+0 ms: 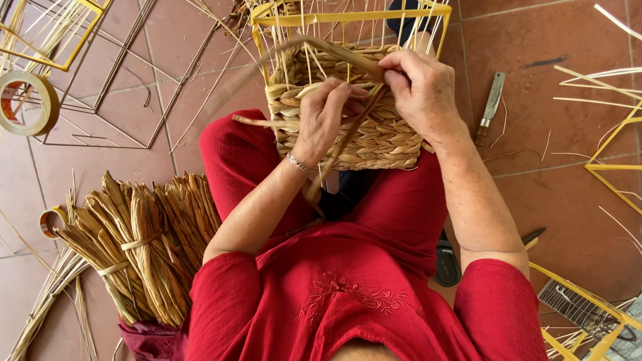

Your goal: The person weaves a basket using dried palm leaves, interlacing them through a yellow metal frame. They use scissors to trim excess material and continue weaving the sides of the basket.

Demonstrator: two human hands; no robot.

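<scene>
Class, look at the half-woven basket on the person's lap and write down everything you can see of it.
The basket is part-finished: its lower walls are woven from thick, twisted straw-coloured fibre, and above them thin pale stakes rise bare to a yellow rectangular frame. It rests tilted on the red-clad lap. The left hand presses on the woven wall, while the right hand pinches a long flat strand at the weaving edge.

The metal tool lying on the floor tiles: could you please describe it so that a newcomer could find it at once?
Start at the half-woven basket on the person's lap and look just past the right hand to the bare red floor tiles. There lies the metal tool, a slim knife-like piece with a pale blade. Unlike the straw strands and yellow frames around it, it is grey metal.
</scene>
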